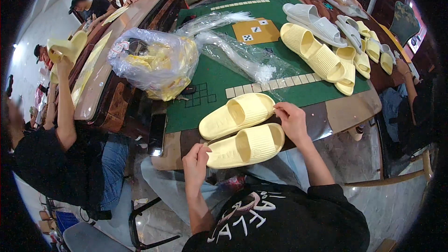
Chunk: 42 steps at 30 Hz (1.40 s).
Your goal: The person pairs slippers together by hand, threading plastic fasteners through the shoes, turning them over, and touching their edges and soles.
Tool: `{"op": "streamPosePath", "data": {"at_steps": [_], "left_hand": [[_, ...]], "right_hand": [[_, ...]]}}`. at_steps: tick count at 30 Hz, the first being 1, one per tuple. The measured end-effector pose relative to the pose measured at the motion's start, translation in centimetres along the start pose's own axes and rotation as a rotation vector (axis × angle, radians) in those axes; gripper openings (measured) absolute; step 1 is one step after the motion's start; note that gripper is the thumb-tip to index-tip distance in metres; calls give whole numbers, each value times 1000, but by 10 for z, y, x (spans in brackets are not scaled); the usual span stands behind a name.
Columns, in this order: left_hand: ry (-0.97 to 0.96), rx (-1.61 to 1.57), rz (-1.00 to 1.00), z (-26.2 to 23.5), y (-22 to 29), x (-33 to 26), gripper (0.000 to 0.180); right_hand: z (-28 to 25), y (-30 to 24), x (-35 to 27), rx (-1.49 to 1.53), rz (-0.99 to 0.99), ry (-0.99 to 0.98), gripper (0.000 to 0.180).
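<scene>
A pair of pale yellow slippers lies side by side at the table's near edge, toes to the right. My left hand (196, 159) is closed on the heel end of the near slipper (254, 145), thumb and fingers at its rim. The toe edge of the far slipper (238, 114) is pinched between thumb and fingers of my right hand (293, 120). Both slippers have ribbed straps and rest sole down. Just beyond them, a clear plastic bag (238, 56) of thin white strands lies on the green table cover (217, 77).
A translucent bag (154, 60) with yellow contents stands at left-centre. Yellow slippers (312, 51) and grey slippers (317, 23) sit at right. A phone (157, 134) lies by the left edge. On the left, a co-worker's hand (64, 65) raises a yellow slipper (67, 46). Others sit around.
</scene>
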<state>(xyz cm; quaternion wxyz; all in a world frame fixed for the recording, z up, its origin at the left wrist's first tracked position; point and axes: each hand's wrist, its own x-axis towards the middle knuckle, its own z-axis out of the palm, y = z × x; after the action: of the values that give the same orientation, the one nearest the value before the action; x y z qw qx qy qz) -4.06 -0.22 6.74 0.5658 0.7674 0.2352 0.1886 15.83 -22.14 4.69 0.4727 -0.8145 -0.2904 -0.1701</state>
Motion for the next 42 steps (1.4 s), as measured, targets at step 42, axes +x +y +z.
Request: {"op": "streamPosePath", "data": {"at_steps": [42], "left_hand": [[237, -478, -85, -32, 0, -58, 19]], "right_hand": [[-39, -14, -12, 200, 353, -625, 16]]}}
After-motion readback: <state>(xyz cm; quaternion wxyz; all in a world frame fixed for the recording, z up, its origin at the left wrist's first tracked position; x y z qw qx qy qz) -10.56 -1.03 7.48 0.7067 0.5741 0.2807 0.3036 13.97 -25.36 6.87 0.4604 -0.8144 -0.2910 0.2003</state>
